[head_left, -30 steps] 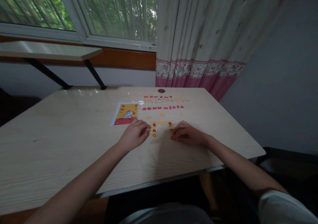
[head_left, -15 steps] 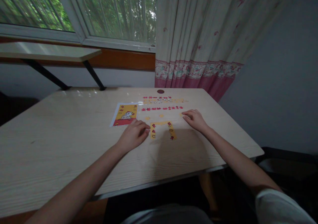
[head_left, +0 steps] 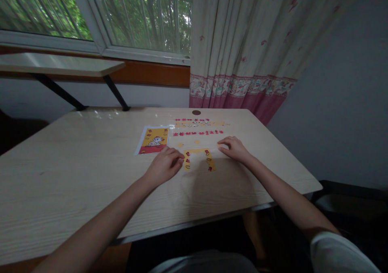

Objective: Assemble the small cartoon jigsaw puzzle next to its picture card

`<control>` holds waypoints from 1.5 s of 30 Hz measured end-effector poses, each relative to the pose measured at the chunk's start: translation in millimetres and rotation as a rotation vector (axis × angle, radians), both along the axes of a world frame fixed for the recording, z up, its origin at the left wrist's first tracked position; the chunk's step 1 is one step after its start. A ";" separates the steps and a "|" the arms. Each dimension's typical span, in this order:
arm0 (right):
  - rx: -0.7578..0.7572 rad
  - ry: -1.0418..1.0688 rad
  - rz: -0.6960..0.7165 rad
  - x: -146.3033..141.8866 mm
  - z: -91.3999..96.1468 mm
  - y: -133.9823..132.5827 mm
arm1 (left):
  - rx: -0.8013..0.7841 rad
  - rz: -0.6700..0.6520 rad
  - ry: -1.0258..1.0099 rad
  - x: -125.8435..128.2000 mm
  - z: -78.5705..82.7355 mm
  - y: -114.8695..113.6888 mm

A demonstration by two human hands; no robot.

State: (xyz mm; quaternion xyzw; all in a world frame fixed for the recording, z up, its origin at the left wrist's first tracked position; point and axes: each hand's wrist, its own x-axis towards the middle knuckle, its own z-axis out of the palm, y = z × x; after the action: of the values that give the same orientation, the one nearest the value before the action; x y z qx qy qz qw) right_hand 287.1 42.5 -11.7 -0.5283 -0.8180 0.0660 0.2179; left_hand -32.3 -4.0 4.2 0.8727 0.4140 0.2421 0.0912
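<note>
A partly joined yellow jigsaw puzzle [head_left: 199,151] lies on the table, its pieces forming a top edge and two sides, with dark red and black drawings. My left hand [head_left: 165,164] rests at its left side, fingers loosely bent and thumb a little apart, the fingertips by the left column. Above the puzzle's upper right corner, my right hand [head_left: 235,148] pinches a small yellow puzzle piece [head_left: 218,144] between thumb and forefinger. Two loose yellow pieces lie above the puzzle, one of them a puzzle piece [head_left: 197,142] near its middle. The picture card [head_left: 154,140] showing a white animal lies behind my left hand.
Rows of red pieces [head_left: 198,133] and yellow and white pieces [head_left: 201,124] lie farther back. Behind them is a round dark disc [head_left: 196,112] in the tabletop. A raised shelf [head_left: 66,65] stands at back left; a curtain [head_left: 239,85] hangs behind the table.
My right hand has moved slightly left and toward me with the yellow puzzle piece, closer to the puzzle's upper right corner. My left hand has stayed in place.
</note>
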 end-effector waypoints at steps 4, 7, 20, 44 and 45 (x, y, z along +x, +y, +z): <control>-0.015 -0.017 0.064 0.4 4.6 2.1 | 0.008 -0.002 0.005 0.3 -0.6 0.1; -0.041 -0.012 0.114 -1.1 10.6 4.3 | 0.006 -0.013 0.002 0.6 -0.8 0.2; -0.304 0.221 0.155 -25.5 35.5 3.5 | -0.014 -0.016 -0.068 4.2 0.5 -1.0; 0.270 0.365 0.218 -85.7 21.8 -44.0 | -0.422 0.088 -0.609 30.9 3.5 -2.1; 0.299 0.305 0.222 -85.3 21.4 -44.3 | -0.407 0.088 -0.602 30.7 3.2 -1.9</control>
State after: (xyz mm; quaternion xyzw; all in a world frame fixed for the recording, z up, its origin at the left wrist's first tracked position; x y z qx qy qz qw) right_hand 201.8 -1.8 9.7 -0.3809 -0.8293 0.0470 0.4062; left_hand -1.6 -5.9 7.3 0.7076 0.4455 0.4047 0.3703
